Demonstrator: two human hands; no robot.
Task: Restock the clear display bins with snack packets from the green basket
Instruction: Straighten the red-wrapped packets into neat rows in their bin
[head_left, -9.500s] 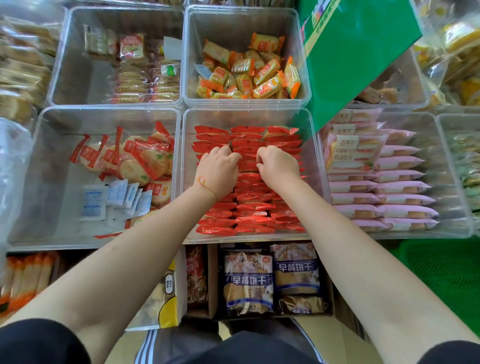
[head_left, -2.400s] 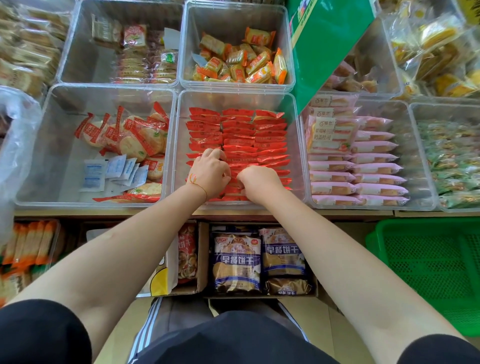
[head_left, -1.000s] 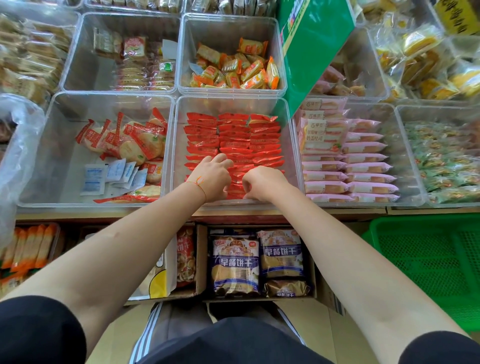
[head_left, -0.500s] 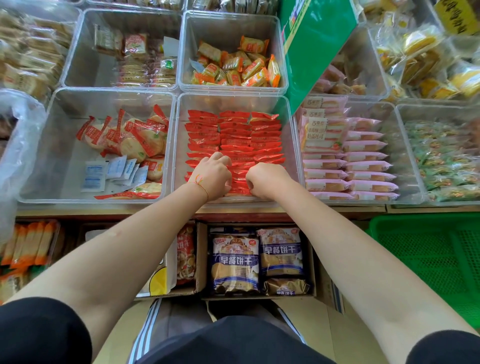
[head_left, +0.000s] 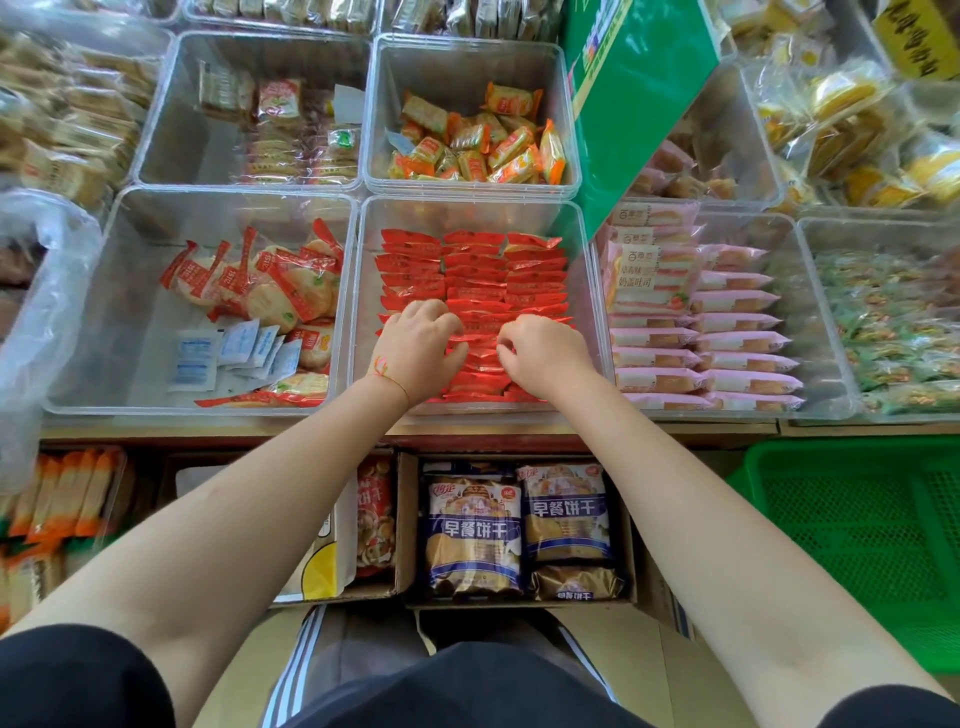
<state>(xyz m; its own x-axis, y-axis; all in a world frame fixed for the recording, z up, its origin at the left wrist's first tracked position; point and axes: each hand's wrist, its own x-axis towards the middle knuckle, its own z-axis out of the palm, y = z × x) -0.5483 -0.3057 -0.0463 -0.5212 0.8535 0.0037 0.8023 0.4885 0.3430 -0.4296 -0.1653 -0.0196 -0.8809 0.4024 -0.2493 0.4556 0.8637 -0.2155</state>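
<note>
Rows of red snack packets (head_left: 470, 270) fill the centre clear bin (head_left: 467, 215). Both my hands are inside it, near the front rows. My left hand (head_left: 420, 347) lies on the left and middle rows with its fingers curled down into the packets. A small gap away, my right hand (head_left: 545, 354) has its fingers curled and its fingertips pinch packets of the middle row. The packets under both hands are hidden. The green basket (head_left: 857, 525) stands low on the right, away from both hands, and only its mesh shows.
Around it stand other clear bins: round crackers and white sachets (head_left: 249, 312) on the left, pink packets (head_left: 727, 322) on the right, orange packets (head_left: 478, 145) behind. A green box (head_left: 634, 104) leans over the back right. Cardboard boxes of biscuit bags (head_left: 472, 530) sit under the shelf.
Since the oldest frame both hands have come from the middle of the red rows to the front rows. In the last half second they have barely moved.
</note>
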